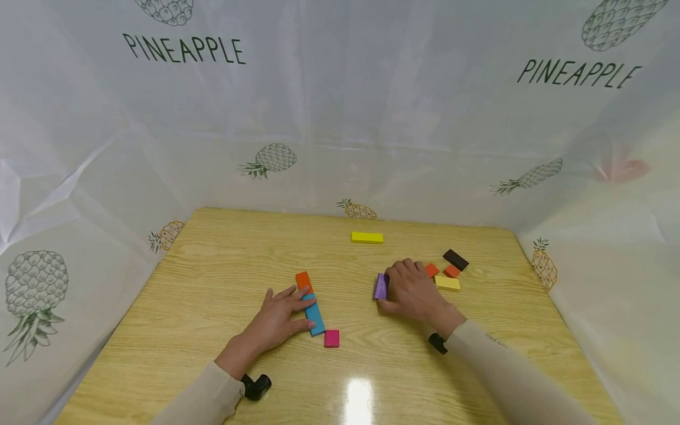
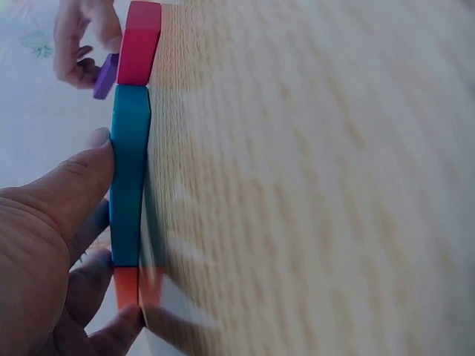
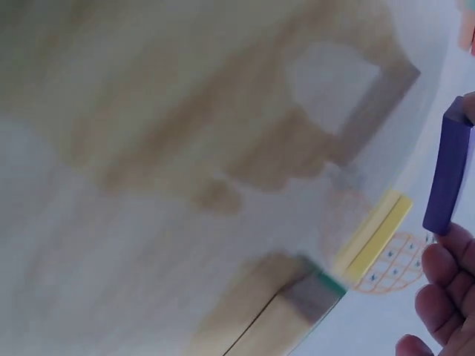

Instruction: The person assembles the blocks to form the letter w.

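Note:
A purple block is pinched between the thumb and fingers of my right hand. In the right wrist view the purple block is held off the table, its shadow lying apart from it. My left hand, fingers spread, touches a blue block and an orange block that lie end to end. The thumb rests on the blue block in the left wrist view, while other fingers reach the orange block. A pink square block lies by the blue block's near end.
Beyond the hands lies a bright yellow block. Right of my right hand are a pale yellow block, two orange-red pieces and a black block. A white pineapple-print sheet surrounds the wooden table.

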Demonstrator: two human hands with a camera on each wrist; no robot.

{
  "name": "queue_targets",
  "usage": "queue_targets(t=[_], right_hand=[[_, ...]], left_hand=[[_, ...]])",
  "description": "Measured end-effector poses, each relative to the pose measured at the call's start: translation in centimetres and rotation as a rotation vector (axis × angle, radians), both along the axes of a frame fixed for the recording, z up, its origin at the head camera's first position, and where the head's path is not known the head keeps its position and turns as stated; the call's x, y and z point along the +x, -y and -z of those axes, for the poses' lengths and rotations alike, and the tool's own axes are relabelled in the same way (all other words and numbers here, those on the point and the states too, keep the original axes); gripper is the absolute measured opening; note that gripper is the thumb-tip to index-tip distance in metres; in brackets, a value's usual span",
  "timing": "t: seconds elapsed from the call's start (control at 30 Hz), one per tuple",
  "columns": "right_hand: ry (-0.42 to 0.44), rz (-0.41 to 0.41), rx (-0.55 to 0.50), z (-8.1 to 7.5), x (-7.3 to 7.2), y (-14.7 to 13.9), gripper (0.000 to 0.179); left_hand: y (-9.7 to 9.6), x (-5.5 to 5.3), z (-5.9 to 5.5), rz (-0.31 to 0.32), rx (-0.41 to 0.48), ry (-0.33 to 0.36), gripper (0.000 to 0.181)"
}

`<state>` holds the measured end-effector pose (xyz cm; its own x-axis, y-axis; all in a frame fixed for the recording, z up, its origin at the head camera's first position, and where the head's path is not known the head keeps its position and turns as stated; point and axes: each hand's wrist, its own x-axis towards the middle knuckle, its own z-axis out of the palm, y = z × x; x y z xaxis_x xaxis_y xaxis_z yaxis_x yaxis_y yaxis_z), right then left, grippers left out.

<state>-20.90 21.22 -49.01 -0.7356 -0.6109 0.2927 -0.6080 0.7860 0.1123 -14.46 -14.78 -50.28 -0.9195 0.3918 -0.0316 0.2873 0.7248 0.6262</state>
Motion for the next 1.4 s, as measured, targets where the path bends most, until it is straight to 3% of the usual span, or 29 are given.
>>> queue_targets(t=[0.57, 1.4], right_hand=[[0.038, -0.054, 0.044, 0.2, 2.9, 3.7, 0.060], [0.038, -0.109, 0.061, 0.6, 4.2, 5.6, 0.057]], left_hand=[[-0.1, 0.1, -0.2, -0.010, -0.007, 0.005, 0.059], [-0.1, 0.0, 0.1, -0.025, -0.027, 0.001, 0.059]])
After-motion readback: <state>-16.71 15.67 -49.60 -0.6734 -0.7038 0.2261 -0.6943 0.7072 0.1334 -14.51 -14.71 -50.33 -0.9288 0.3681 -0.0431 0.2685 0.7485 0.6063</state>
